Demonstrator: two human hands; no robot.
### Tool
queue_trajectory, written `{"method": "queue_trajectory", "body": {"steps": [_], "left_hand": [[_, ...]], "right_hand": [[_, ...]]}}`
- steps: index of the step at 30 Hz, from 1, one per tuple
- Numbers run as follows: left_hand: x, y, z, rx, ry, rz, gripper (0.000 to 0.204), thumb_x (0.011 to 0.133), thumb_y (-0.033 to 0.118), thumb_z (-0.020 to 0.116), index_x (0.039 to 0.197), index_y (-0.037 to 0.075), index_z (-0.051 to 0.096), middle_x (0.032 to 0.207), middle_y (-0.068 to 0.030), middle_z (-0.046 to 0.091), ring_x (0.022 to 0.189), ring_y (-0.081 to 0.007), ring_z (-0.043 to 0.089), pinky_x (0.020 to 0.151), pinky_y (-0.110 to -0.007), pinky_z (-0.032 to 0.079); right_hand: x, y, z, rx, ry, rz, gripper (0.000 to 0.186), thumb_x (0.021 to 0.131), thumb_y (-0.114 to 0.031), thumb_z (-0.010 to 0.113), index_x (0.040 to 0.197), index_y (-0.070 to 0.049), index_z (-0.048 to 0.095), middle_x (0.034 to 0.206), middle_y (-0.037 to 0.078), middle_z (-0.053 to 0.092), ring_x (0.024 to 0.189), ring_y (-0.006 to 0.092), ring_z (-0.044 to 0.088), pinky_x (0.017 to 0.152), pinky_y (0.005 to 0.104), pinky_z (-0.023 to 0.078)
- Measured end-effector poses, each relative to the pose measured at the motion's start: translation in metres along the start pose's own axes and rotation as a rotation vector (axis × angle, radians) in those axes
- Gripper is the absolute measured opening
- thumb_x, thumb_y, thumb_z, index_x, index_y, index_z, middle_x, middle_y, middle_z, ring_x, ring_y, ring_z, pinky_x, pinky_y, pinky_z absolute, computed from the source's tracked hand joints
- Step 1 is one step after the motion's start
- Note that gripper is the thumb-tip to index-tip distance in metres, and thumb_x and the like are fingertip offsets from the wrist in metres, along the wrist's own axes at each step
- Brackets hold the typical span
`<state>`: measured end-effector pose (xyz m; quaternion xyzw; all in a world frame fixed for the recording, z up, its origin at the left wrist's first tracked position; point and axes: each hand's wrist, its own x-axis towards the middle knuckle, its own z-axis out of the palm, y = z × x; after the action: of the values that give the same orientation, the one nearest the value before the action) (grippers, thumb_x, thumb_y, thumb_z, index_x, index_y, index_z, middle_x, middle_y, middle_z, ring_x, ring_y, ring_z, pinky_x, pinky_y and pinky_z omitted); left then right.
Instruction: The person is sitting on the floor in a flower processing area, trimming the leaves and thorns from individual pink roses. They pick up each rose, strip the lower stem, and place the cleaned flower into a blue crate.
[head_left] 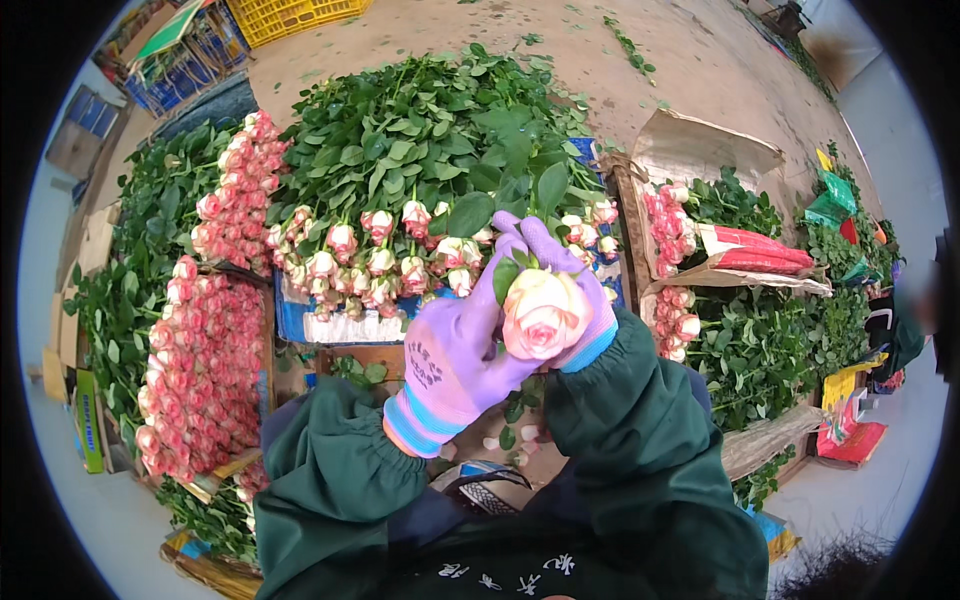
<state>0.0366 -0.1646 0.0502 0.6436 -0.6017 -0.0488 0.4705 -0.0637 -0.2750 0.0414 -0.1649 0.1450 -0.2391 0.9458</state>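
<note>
My left hand (452, 345) and right hand (582, 285) curl their fingers (545, 240) around one rose (545, 312); from here I can't tell which grips. I judge I'm checking it; next calls for a light touch, with bunched roses (381, 262) beyond my fingers.

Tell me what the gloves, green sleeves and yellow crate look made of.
Gloves: probably matte knit fabric, given the snug, striped cuffs. Green sleeves: slightly shiny cloth, perhaps synthetic, with soft folds and gathered wrists. Yellow crate: likely smooth plastic, from its lattice and even colour.
</note>
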Motion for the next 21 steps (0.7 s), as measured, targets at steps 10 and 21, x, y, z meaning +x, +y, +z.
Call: {"method": "queue_trajectory", "body": {"steps": [10, 21], "left_hand": [[0.003, 0.006, 0.000, -0.219, -0.332, 0.092, 0.057, 0.083, 0.029, 0.064, 0.136, 0.013, 0.051, 0.065, -0.0092, 0.061, 0.054, -0.0294, 0.060, 0.049, -0.039, 0.045], [-0.085, -0.016, 0.022, 0.247, -0.944, 0.223, 0.061, 0.085, 0.032, 0.063, 0.136, 0.004, 0.044, 0.072, -0.0112, 0.061, 0.061, -0.0311, 0.062, 0.055, -0.043, 0.047]], "right_hand": [[-0.008, -0.033, -0.021, -0.437, 0.247, 0.058, 0.061, 0.093, -0.057, 0.053, 0.117, -0.002, 0.058, 0.073, 0.007, 0.063, 0.051, 0.0140, 0.054, 0.049, 0.0268, 0.046], [-0.047, 0.012, -0.183, -1.342, 0.370, 0.181, 0.017, 0.087, -0.015, 0.064, 0.102, -0.007, 0.064, 0.080, 0.008, 0.065, 0.062, 0.0152, 0.060, 0.054, 0.0306, 0.048]]}}
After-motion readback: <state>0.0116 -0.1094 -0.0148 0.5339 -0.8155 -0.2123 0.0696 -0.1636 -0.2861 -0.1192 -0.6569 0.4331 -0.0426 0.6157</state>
